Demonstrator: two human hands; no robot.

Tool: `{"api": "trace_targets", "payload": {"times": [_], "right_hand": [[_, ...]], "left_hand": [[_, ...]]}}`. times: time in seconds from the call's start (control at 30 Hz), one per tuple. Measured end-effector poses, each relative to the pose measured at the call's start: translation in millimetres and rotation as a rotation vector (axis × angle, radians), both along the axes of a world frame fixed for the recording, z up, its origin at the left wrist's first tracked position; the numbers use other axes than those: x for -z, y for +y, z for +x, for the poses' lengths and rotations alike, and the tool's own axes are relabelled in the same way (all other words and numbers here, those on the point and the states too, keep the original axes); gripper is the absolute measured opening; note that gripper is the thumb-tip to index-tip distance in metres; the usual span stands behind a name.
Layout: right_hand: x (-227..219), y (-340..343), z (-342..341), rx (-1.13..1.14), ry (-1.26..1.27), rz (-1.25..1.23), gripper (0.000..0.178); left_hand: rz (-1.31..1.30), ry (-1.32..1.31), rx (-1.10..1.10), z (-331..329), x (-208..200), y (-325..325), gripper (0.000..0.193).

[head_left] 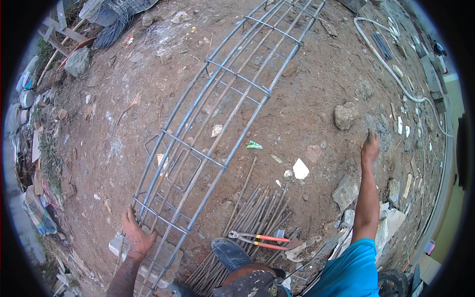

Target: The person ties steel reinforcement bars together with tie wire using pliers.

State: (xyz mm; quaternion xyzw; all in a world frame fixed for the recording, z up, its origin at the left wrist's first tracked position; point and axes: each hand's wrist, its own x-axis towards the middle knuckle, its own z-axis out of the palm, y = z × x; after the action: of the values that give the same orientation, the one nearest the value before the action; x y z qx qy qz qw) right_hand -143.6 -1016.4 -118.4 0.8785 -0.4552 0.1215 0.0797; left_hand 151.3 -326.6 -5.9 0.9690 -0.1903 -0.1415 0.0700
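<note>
A long rebar cage (237,75) of grey longitudinal bars tied with square stirrups runs from the lower left up to the top of the view. My left hand (139,236) is closed on its near end, thumb over the bars. One stirrup near that end sits askew to the others. Out to the right, away from the cage, my right hand (370,147) is held over the dirt. Its fingers are bunched together, and whatever may be inside them is hidden. Red-handled cutters (271,238) lie on a pile of short steel rods (260,205) beside my boot (230,251).
Under the near end of the cage is a concrete block (170,257). A rock (346,116) and broken slabs (345,192) lie to the right. Farther right a pale hose (381,57) curves along the ground. Rubble and a boulder (77,61) line the left side.
</note>
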Motion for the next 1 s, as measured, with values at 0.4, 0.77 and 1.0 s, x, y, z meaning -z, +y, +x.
{"api": "trace_targets", "payload": {"times": [0.4,0.77,1.0], "right_hand": [[-225,236,147,-0.304,-1.405,1.278,0.021],[-368,531,278,-0.909,-1.01,2.034,0.018],[-388,662,384,-1.221,-0.645,1.991,0.026]], "left_hand": [[-0.053,0.041,0.203,35,-104,-32,0.103],[-1.447,0.284,0.167,-8,-233,35,0.069],[-1.646,0.215,-0.181,37,-252,152,0.043]]}}
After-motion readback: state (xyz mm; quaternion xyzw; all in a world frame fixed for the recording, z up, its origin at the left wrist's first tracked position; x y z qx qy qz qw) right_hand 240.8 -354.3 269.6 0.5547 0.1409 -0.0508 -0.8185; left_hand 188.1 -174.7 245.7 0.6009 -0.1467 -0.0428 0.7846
